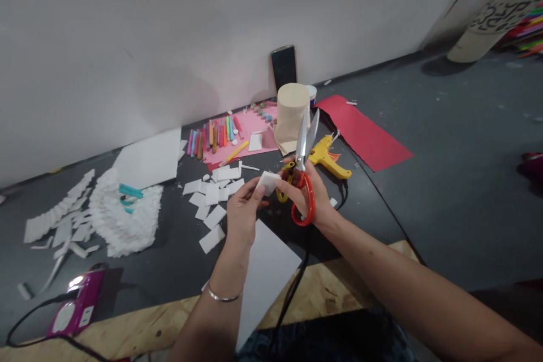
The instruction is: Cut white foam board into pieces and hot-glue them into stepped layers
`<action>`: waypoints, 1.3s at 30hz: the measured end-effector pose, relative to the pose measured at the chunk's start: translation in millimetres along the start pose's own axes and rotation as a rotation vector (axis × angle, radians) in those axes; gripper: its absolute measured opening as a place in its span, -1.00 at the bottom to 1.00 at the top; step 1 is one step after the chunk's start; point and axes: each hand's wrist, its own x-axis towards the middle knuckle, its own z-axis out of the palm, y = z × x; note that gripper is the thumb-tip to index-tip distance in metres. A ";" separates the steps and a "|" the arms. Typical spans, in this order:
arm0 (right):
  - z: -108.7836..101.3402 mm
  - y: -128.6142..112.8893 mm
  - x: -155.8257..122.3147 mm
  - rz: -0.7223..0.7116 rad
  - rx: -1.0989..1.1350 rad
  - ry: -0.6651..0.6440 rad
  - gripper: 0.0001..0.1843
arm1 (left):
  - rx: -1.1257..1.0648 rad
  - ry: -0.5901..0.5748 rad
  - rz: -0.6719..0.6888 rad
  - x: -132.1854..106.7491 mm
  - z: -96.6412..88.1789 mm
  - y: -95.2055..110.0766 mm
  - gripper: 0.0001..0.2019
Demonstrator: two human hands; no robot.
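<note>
A small white rectangular piece [268, 182] is pinched between the thumb and fingers of my left hand [244, 209]. My right hand [316, 192] has red-handled scissors [302, 147] hooked on it, blades pointing up and slightly apart. The thumb of that hand also reaches the right edge of the white piece. Beside those fingers shows a yellow loop [281, 194], partly hidden; I cannot tell what it belongs to. Several cut white pieces [212, 193] lie scattered left of my hands. Under my left forearm is a white sheet [271, 271].
A yellow glue gun [324, 157] lies right of the scissors, its cord trailing. Behind stand a beige cylinder [292, 107] and a phone [284, 67]. Crayon-like sticks [214, 137] rest on pink paper [254, 120]. A fluffy white shape [123, 226] is left; red paper [365, 133] is right.
</note>
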 end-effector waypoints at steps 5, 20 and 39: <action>2.0 -1.2 0.0 -0.011 0.057 0.000 -0.53 | 0.171 -0.013 0.263 -1.8 -3.7 0.0 -0.75; -5.3 -7.2 5.8 0.416 0.322 -0.187 -0.54 | 0.739 -0.098 0.840 -0.6 -14.5 15.8 -0.87; 6.8 -4.1 -7.2 0.044 -0.067 -0.065 -0.53 | 0.265 -0.046 0.326 -12.3 -0.9 4.0 -0.83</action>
